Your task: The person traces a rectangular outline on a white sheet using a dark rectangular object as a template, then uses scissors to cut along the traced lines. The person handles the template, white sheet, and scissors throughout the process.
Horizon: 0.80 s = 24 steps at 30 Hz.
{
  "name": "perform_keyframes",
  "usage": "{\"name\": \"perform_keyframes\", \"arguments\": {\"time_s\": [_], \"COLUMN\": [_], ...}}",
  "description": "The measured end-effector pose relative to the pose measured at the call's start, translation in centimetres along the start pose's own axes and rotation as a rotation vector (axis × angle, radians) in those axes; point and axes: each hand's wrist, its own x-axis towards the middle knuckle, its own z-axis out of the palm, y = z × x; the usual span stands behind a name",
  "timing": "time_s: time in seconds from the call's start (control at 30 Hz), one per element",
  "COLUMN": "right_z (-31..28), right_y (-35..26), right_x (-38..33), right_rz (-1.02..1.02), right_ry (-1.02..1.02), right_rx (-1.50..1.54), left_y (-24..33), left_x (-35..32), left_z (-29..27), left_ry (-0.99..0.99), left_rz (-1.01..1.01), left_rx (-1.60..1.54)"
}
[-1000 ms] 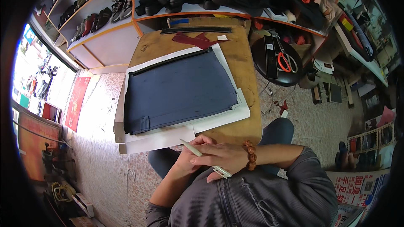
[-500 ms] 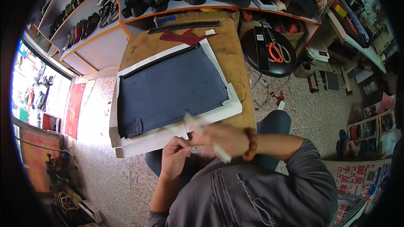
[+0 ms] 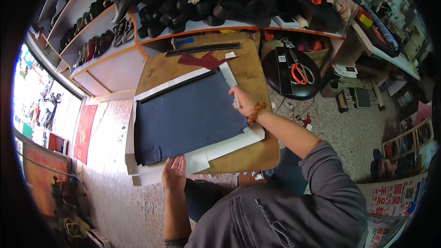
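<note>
- My left hand [image 3: 173, 174] is lying palm up and open at the near edge of the surface [image 3: 257, 151], fingers just touching the white paper [image 3: 216, 149] that is sticking out from under the dark sheet [image 3: 188, 117]. It is holding nothing down, so I judge the paper could be sliding or curling if the far side gets tugged.
- The dark sheet is lying flat in the middle of the surface on the paper, with white margins showing on its far, right and near sides. Those layers look loose, so any push could be shifting one against the other and spoiling the alignment.
- My right hand [image 3: 240, 101] is closed around a slim pale tool [image 3: 236, 103] at the sheet's right edge, bead bracelet [image 3: 255, 112] on the wrist. I cannot tell whether it is a marker or a blade; a slip here could be leaving a stray line or nick.
- Farther right, red-handled scissors [image 3: 301, 74] are sitting on a round stool [image 3: 290, 74], well apart from my elbow.
</note>
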Motion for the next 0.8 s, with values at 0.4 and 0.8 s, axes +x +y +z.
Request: {"name": "perform_keyframes", "arguments": {"time_s": [0.4,0.8], "right_z": [-5.8,-15.0], "right_y": [-8.3,-6.6], "right_x": [-8.1,-17.4], "right_rz": [-0.025,-0.017], "right_ry": [-0.022,0.629], "right_rx": [0.597,0.753], "left_y": [-1.1,-8.8], "left_x": [1.6,-0.1], "left_z": [1.1,16.0], "left_ry": [0.142,-0.273], "left_rz": [0.132,0.271], "left_rx": [0.284,0.689]}}
